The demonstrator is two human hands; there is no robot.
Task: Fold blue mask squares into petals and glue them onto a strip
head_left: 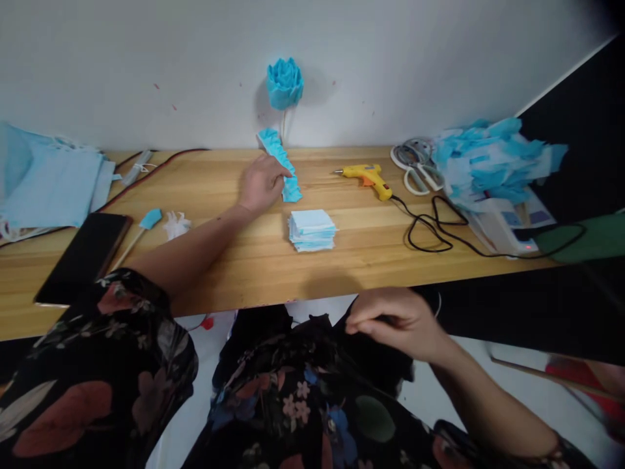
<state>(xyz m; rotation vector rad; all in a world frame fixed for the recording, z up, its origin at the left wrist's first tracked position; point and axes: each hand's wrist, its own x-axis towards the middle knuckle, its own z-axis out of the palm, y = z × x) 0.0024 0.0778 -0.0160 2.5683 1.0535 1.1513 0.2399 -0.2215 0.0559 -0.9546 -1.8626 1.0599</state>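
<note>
My left hand (262, 183) is over the wooden table with its fingertips at a ruffled light-blue strip (282, 156); its fingers are bent together, and whether they pinch the strip is hard to make out. Just in front of it lies a stack of pale blue squares (311, 230). My right hand (395, 319) hangs in front of the table edge above my lap, thumb and fingertips pressed together, with nothing clearly visible between them. A blue flower (284, 83) on a thin stem stands upright against the wall, behind the strip.
A yellow glue gun (366, 178) lies right of centre, its black cord running to a white power strip (508, 228). White-handled scissors (424, 178) and a blue scrap pile (493, 159) are at the right. Left are face masks (53, 179), a phone (85, 257) and a blue-tipped stick (150, 218).
</note>
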